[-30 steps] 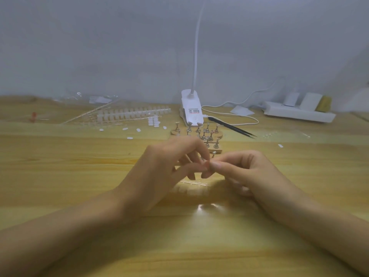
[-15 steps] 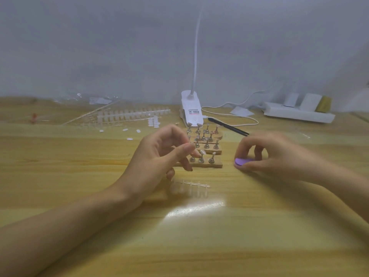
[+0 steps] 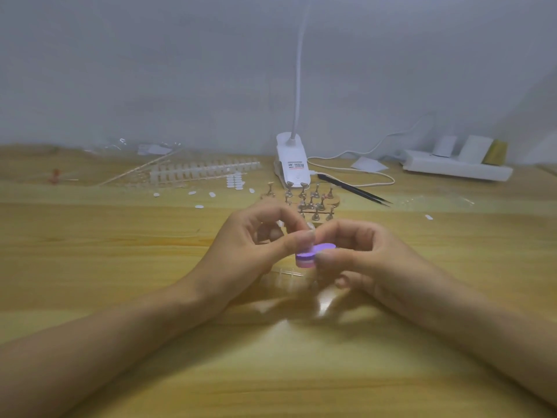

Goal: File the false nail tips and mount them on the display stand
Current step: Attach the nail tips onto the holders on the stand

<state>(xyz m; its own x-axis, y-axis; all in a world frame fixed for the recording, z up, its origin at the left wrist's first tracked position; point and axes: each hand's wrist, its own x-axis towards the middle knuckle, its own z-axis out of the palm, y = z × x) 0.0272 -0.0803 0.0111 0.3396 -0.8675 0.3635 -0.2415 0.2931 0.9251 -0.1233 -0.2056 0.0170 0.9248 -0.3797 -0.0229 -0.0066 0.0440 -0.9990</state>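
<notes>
The left forearm [image 3: 105,342] and right forearm [image 3: 482,324] are bare right to the edge of view (uncovered skin all the way), smooth and slender, narrowing at the wrists. The left hand [image 3: 247,248] and right hand [image 3: 364,257] are likewise bare. The thumbnails [image 3: 306,236] seem short and unpainted, though motion blur leaves that uncertain.

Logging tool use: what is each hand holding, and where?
Right hand pinches the purple file block by its right end. Left hand has thumb and forefinger pinched together against its left end; what they hold, if anything, cannot be told.
</notes>
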